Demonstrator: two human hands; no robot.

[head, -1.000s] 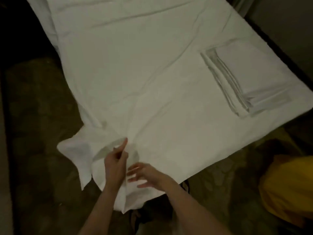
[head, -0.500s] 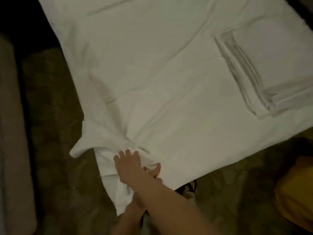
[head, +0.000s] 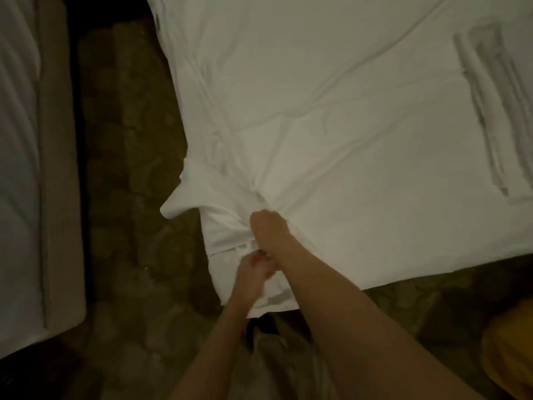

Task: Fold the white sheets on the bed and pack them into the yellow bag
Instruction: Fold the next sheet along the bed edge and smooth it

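Note:
A large white sheet [head: 331,116] lies spread over the bed, its near corner bunched and hanging off the edge. My right hand [head: 269,228] grips a gathered fold of the sheet at that corner, fingers curled into the cloth. Just below it, my left hand [head: 253,271] pinches the hanging edge of the same corner. A stack of folded white sheets [head: 496,111] rests on the bed at the right edge. A part of the yellow bag [head: 510,353] shows at the bottom right on the floor.
Dark patterned carpet [head: 132,197] runs between this bed and a second bed [head: 26,168] along the left edge. My feet and legs stand at the bed's near corner, below my arms.
The view has swung left and closer. My right hand went from lying flat on the corner to gripping a bunch of sheet; my left hand now shows below it, pinching the edge.

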